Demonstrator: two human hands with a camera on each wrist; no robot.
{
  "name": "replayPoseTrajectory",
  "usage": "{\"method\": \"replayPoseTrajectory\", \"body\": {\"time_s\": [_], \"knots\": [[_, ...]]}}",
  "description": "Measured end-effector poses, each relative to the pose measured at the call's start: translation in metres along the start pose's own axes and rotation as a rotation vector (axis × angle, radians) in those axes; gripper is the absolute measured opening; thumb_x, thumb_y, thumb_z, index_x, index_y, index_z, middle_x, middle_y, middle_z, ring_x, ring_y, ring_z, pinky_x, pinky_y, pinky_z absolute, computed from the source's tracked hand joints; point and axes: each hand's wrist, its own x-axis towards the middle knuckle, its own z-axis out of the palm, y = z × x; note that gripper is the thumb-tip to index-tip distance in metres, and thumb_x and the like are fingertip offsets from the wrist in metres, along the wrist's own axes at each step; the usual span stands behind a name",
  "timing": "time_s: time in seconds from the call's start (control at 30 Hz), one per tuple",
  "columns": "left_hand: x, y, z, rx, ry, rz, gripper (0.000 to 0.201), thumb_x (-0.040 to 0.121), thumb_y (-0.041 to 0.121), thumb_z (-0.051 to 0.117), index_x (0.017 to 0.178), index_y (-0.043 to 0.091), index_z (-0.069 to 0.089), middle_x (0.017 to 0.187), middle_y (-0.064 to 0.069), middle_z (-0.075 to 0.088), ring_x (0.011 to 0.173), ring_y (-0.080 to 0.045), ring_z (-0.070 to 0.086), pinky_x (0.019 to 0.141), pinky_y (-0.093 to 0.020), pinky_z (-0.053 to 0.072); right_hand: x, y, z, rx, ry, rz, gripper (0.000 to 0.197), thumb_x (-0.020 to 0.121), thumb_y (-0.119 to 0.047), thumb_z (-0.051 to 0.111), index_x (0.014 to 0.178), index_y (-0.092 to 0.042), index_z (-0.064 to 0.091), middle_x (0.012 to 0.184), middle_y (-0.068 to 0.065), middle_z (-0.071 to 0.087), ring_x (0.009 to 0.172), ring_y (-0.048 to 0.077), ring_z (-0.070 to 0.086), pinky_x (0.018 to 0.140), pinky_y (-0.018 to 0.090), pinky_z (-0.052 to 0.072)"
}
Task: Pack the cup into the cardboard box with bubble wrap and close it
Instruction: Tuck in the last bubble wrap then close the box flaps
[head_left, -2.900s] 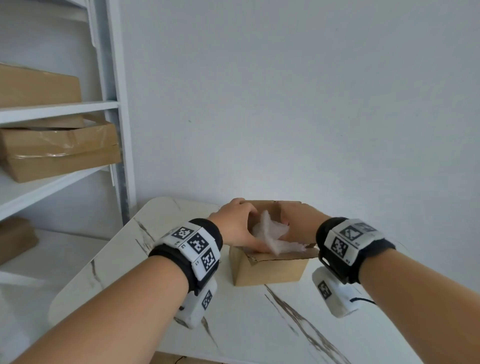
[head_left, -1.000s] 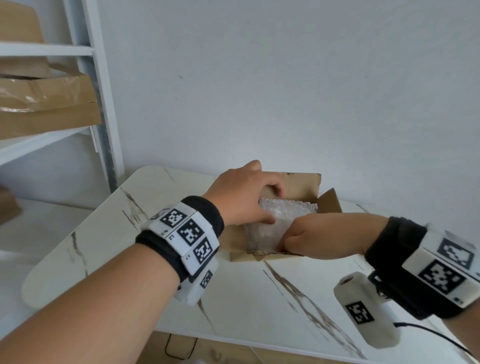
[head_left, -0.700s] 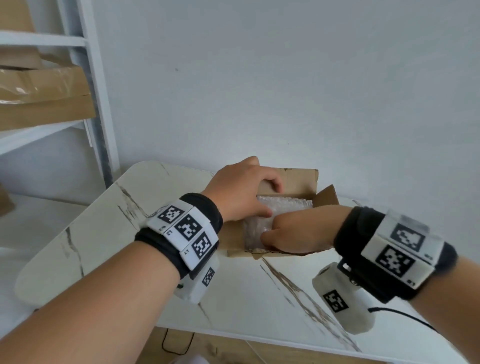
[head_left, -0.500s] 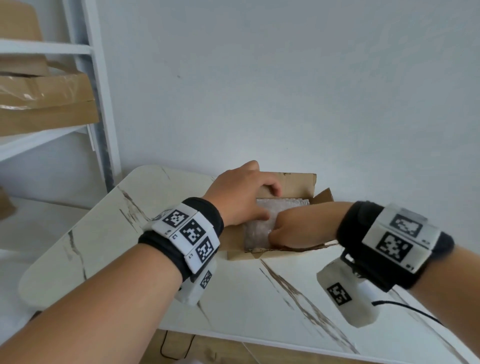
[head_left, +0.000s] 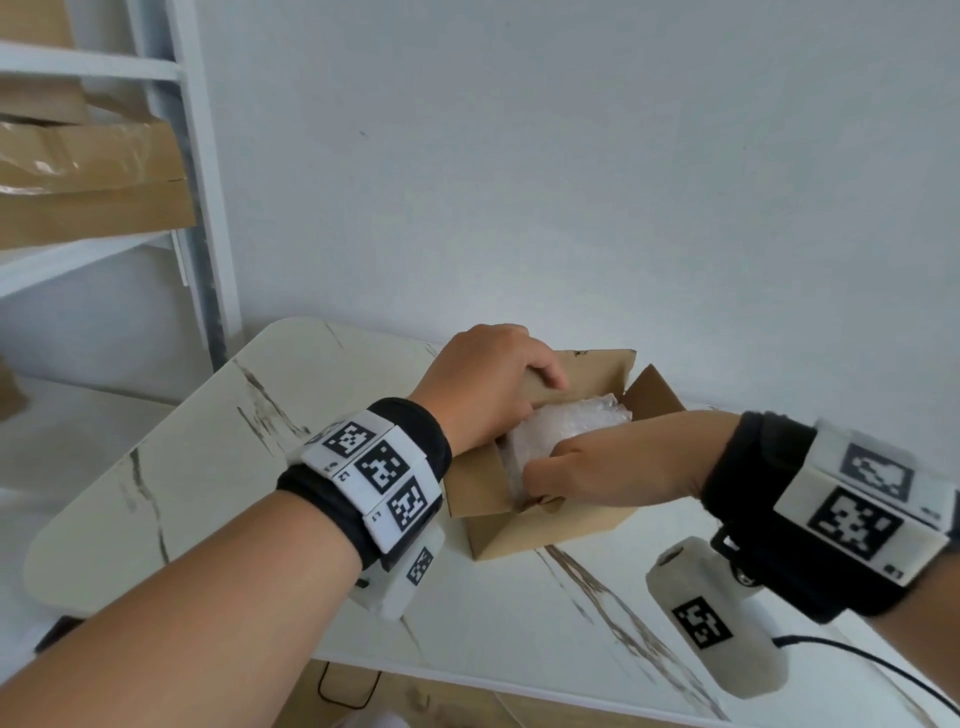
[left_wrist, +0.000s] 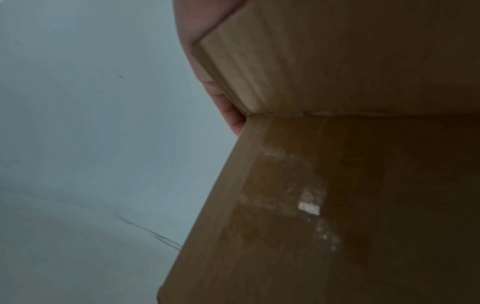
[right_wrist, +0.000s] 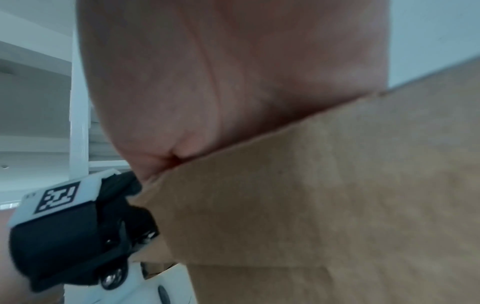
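Observation:
A small cardboard box (head_left: 545, 535) stands on the marble table, its flaps up and bubble wrap (head_left: 571, 423) bulging inside. The cup is hidden under the wrap. My left hand (head_left: 488, 389) grips the box's far-left flap, with its fingers curled over the flap's edge. The left wrist view shows that flap (left_wrist: 259, 61) with a finger (left_wrist: 233, 117) behind it. My right hand (head_left: 571, 467) reaches in from the right. Its fingers curl down into the box at the wrap's near edge, tips hidden. In the right wrist view its palm (right_wrist: 221, 82) lies on the box's (right_wrist: 337, 205) top edge.
The white marble table (head_left: 208, 467) ends close to me and meets a plain wall behind the box. A white shelf unit (head_left: 202, 208) at the left holds larger cardboard boxes (head_left: 88, 208). A black cable (head_left: 841, 647) lies on the table at the right.
The bubble wrap that stuck up out of the box is now pushed down inside. My right hand has stayed at the wrap's near edge, and my left hand has kept hold of the flap.

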Motion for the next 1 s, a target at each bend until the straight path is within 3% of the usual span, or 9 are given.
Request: {"method": "replayPoseTrajectory", "body": {"time_s": [0.13,0.2,0.27,0.4,0.5,0.67,0.73,0.87,1.0], "knots": [[-0.005,0.006,-0.003,-0.013,-0.001,0.031,0.013,0.082,0.034,0.068,0.093,0.035,0.073,0.081,0.014,0.051,0.077,-0.007,0.050,0.072,-0.023,0.043,-0.001,0.008,0.007,0.087,-0.092,-0.014,0.036,0.097,-0.039,0.035,0.072,-0.017,0.046,0.067,-0.002,0.041,0.059,0.015,0.040,0.059,0.015,0.036],[-0.009,0.013,-0.005,0.026,-0.044,0.049,0.028,0.076,0.059,0.065,0.093,0.037,0.071,0.084,0.014,0.049,0.075,-0.005,0.049,0.064,-0.019,0.036,-0.001,0.015,0.015,0.064,-0.077,-0.054,0.037,0.094,-0.041,0.033,0.092,-0.017,0.061,0.095,0.002,0.061,0.093,0.025,0.059,0.087,0.033,0.047],[-0.012,0.020,-0.007,0.134,-0.073,0.093,0.037,0.070,0.066,0.066,0.093,0.037,0.070,0.084,0.015,0.046,0.072,-0.004,0.048,0.058,-0.015,0.029,-0.009,0.018,0.018,0.073,-0.067,-0.118,0.054,0.086,-0.044,0.032,0.116,-0.012,0.063,0.121,0.013,0.064,0.115,0.034,0.056,0.102,0.047,0.043],[-0.013,0.027,-0.006,0.223,-0.050,0.184,0.013,0.081,0.038,0.070,0.090,0.030,0.074,0.077,0.014,0.041,0.069,-0.005,0.046,0.055,-0.014,0.028,-0.028,0.045,0.009,0.037,-0.062,-0.115,0.034,0.081,-0.031,0.043,0.100,-0.021,0.070,0.088,0.002,0.070,0.072,0.018,0.058,0.078,0.040,0.051],[-0.011,0.029,-0.003,0.205,-0.019,0.221,0.015,0.086,0.018,0.064,0.087,0.027,0.076,0.069,0.014,0.040,0.066,-0.004,0.045,0.056,-0.012,0.031,-0.033,0.056,0.009,-0.074,-0.081,-0.075,0.028,0.079,-0.027,0.041,0.092,-0.022,0.066,0.086,0.000,0.068,0.079,0.022,0.060,0.081,0.043,0.055],[-0.006,0.032,-0.002,0.090,-0.039,0.174,0.017,0.081,0.014,0.069,0.078,0.028,0.077,0.067,0.019,0.050,0.069,-0.001,0.052,0.068,-0.011,0.037,-0.022,0.050,0.017,-0.095,-0.158,-0.050,0.035,0.087,-0.007,0.035,0.066,-0.029,0.053,0.067,-0.010,0.050,0.065,0.008,0.043,0.067,0.024,0.041],[-0.005,0.032,-0.002,0.059,-0.046,0.149,0.019,0.080,0.012,0.069,0.076,0.028,0.077,0.066,0.021,0.056,0.071,0.000,0.056,0.068,-0.005,0.036,-0.011,0.050,0.021,-0.169,-0.185,-0.031,0.033,0.092,-0.007,0.036,0.072,-0.029,0.051,0.073,-0.011,0.049,0.072,0.011,0.045,0.062,0.017,0.035],[-0.002,0.032,-0.001,0.000,-0.059,0.107,0.018,0.075,0.010,0.071,0.074,0.027,0.078,0.075,0.020,0.071,0.073,0.001,0.065,0.072,-0.005,0.044,0.010,0.045,0.033,-0.353,-0.209,-0.030,0.025,0.100,-0.017,0.038,0.113,-0.014,0.059,0.092,0.001,0.050,0.089,0.016,0.042,0.058,0.009,0.029],[-0.001,0.032,-0.001,-0.014,-0.064,0.105,0.019,0.076,0.010,0.071,0.074,0.027,0.078,0.078,0.016,0.073,0.072,0.001,0.063,0.072,-0.007,0.045,0.000,0.040,0.027,-0.294,-0.009,-0.047,0.030,0.094,-0.022,0.048,0.112,-0.008,0.066,0.111,0.012,0.068,0.092,0.028,0.061,0.080,0.033,0.047]]}}
